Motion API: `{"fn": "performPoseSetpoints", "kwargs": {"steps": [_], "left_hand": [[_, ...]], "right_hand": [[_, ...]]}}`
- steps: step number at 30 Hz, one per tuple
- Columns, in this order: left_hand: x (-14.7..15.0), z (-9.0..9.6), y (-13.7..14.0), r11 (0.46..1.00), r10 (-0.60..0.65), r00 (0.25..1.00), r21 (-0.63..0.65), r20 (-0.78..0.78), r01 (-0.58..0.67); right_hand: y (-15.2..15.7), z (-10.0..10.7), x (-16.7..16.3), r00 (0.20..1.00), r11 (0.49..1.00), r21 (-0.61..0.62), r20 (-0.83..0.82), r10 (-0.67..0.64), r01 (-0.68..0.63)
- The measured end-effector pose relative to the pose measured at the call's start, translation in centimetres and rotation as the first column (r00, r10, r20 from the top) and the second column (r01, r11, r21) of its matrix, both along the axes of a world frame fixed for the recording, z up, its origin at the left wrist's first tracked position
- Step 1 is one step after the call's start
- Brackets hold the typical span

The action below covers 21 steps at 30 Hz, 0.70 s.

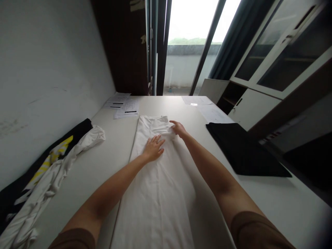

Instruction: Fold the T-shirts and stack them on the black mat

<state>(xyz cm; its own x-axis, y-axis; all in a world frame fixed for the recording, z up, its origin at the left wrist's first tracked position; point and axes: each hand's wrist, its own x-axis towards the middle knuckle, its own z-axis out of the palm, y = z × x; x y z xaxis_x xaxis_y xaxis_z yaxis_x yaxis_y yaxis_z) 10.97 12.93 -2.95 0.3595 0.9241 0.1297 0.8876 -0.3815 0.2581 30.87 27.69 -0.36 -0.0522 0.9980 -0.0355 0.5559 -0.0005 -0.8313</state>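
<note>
From my end, I have a long white garment (pixel 155 193), probably trousers, laid lengthwise on the table (pixel 116 150), directly under my left hand (pixel 153 149) and running from just beyond both hands back toward me. I judge the step in hand to be smoothing and squaring its far end. My left hand lies palm down on the cloth with fingers spread, pressing and gripping nothing. My right hand (pixel 178 129), a little farther out, sits at the garment's right edge, index finger stretched leftward and the others curled against the fabric; I cannot tell whether it pinches a fold. Both arms reach forward and converge, wrists low. As I read it, the next move calls for the left hand to hold the layers steady while the right draws that rumpled edge straight. I would keep my right forearm clear of the folded black cloth (pixel 246 148) to its right; the crumpled white cloth (pixel 58 169) lies well left of my left hand.
</note>
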Motion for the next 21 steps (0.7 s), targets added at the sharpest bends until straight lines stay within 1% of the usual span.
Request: {"fn": "performPoseSetpoints", "kwargs": {"steps": [1,2,4,6,8,12,14,17,19,21], "left_hand": [[0.5,0.2,0.0,1.0,0.015,1.0,0.006,0.01,-0.015],[1.0,0.3,0.1,0.999,0.048,0.999,0.011,0.022,-0.048],[2.3,0.7,0.5,0.989,0.146,0.988,0.022,0.049,-0.147],[3.6,1.0,1.1,0.967,0.25,0.966,0.034,0.069,-0.253],[4.7,1.4,1.8,0.941,0.334,0.939,0.035,0.083,-0.337],[5.9,2.1,3.0,0.907,0.416,0.901,0.009,0.123,-0.42],[6.0,2.4,3.3,0.9,0.431,0.892,0.006,0.133,-0.436],[5.6,2.6,3.3,0.886,0.451,0.876,0.033,0.169,-0.463],[5.1,2.6,3.2,0.869,0.474,0.852,0.036,0.223,-0.493],[4.7,2.4,3.1,0.861,0.492,0.829,-0.006,0.264,-0.509]], "right_hand": [[0.0,0.4,-0.2,0.999,0.999,0.014,-0.015,-0.029,0.029],[0.0,0.7,-0.5,0.997,0.998,-0.003,-0.048,-0.055,0.055],[0.1,1.3,-1.2,0.98,0.99,-0.103,-0.163,-0.115,0.099],[0.1,1.7,-2.0,0.946,0.972,-0.202,-0.274,-0.172,0.118],[0.2,2.0,-2.7,0.92,0.961,-0.246,-0.333,-0.208,0.129],[0.2,2.1,-3.9,0.893,0.956,-0.253,-0.383,-0.237,0.145],[0.2,1.9,-4.3,0.881,0.956,-0.255,-0.405,-0.245,0.148],[0.1,1.3,-4.5,0.871,0.957,-0.253,-0.425,-0.245,0.145],[0.2,1.0,-4.3,0.873,0.961,-0.239,-0.427,-0.234,0.14],[0.4,0.7,-4.1,0.9,0.973,-0.191,-0.387,-0.198,0.131]]}}
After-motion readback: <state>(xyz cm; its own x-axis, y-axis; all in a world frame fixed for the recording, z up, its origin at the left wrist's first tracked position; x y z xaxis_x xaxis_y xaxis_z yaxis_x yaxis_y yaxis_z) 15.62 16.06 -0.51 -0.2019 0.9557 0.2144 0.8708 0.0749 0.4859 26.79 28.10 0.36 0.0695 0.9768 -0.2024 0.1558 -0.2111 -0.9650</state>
